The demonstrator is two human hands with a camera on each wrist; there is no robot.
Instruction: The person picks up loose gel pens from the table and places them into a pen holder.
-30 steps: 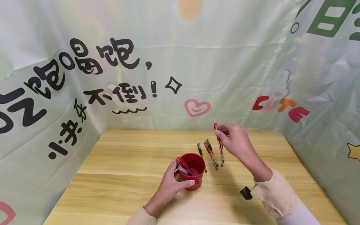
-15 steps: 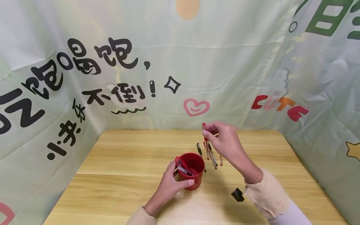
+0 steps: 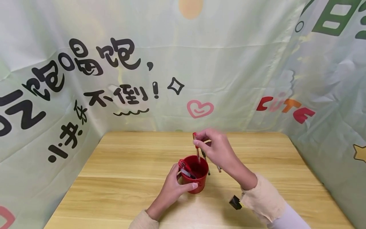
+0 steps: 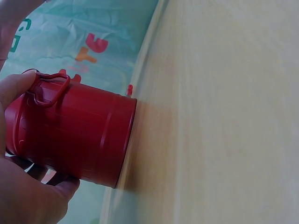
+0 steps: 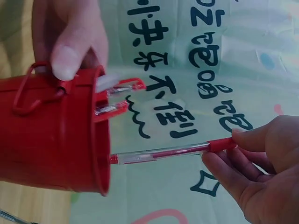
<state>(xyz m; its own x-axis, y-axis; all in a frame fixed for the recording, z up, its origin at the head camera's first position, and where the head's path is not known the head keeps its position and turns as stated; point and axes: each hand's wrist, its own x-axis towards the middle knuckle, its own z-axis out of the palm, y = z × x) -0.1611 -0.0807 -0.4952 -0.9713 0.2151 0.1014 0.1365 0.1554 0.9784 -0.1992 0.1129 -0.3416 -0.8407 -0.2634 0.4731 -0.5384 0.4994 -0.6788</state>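
A small red bucket (image 3: 201, 183) stands upright on the wooden table. My left hand (image 3: 175, 188) grips its left side, the thumb across the front near the wire handle (image 4: 51, 91). Several pens (image 5: 112, 111) lean inside it against the rim. My right hand (image 3: 221, 149) pinches a red gel pen (image 5: 180, 150) by its red upper end, above the bucket's far side. The pen's lower tip is at the bucket's mouth, just inside the rim in the right wrist view. Behind the bucket lies a black-capped pen (image 3: 204, 154); more pens are partly hidden by my right hand.
The wooden table (image 3: 123, 178) reaches back to a printed cloth backdrop (image 3: 160, 63), with cloth on both sides too. A pen end (image 3: 219, 169) shows below my right hand. A black block (image 3: 235, 202) is attached at my right cuff.
My right hand has carried the red gel pen left from beyond the pens on the table, then lowered it to the bucket's mouth. My left hand keeps its hold on the bucket.
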